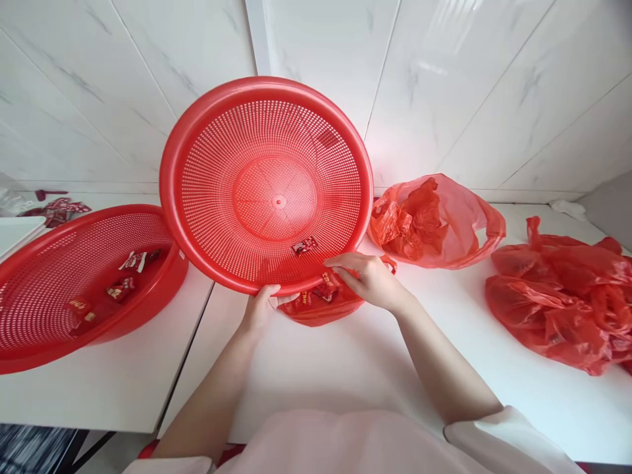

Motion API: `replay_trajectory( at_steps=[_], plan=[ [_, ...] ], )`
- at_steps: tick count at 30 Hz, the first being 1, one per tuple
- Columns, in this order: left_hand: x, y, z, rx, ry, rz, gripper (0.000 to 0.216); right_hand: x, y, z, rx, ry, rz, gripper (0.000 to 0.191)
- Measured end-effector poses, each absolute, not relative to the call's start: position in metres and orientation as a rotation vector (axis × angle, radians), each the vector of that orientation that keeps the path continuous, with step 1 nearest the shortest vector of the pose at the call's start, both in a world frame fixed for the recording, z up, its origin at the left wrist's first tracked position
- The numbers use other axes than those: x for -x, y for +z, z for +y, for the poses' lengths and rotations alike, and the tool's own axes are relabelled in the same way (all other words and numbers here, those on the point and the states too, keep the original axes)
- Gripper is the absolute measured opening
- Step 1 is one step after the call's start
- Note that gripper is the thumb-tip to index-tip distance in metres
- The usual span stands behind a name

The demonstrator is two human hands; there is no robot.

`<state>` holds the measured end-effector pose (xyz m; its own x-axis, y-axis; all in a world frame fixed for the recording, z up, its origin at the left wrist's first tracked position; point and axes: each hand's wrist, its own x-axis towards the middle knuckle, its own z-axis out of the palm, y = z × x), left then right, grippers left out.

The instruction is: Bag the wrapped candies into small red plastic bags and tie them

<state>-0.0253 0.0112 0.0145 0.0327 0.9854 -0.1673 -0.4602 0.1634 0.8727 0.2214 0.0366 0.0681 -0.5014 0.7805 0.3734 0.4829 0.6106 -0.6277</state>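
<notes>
The basket point(276, 197) is held tilted over the bag point(320, 317) by the left hand point(257, 309); the grip of the right hand point(366, 278) at the rim cannot be told. One packet point(305, 246) is left inside; others point(328, 288) are bagged.

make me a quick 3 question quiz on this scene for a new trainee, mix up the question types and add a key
1. True or false: the left hand grips the edge of the raised basket.
2. What shows just below the lower edge of the raised basket?
a) a metal pot
b) a red bag with packets in it
c) a glass bottle
3. On which side of the raised basket is the second basket?

Key
1. True
2. b
3. On the left
</notes>
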Motion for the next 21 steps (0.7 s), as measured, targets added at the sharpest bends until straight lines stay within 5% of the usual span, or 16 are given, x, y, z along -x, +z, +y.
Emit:
replay_trajectory(
  at_steps=[10, 21],
  plan=[
    [0.016, 0.002, -0.004, -0.883, 1.008, 0.874, 0.039, -0.211, 0.047, 0.04, 1.164, 0.322, -2.416, 0.047],
    [0.03, 0.008, 0.007, -0.863, 1.212, 0.961, 0.041, -0.216, 0.067, 0.034, 0.863, 0.863, -2.242, 0.03]
  ],
)
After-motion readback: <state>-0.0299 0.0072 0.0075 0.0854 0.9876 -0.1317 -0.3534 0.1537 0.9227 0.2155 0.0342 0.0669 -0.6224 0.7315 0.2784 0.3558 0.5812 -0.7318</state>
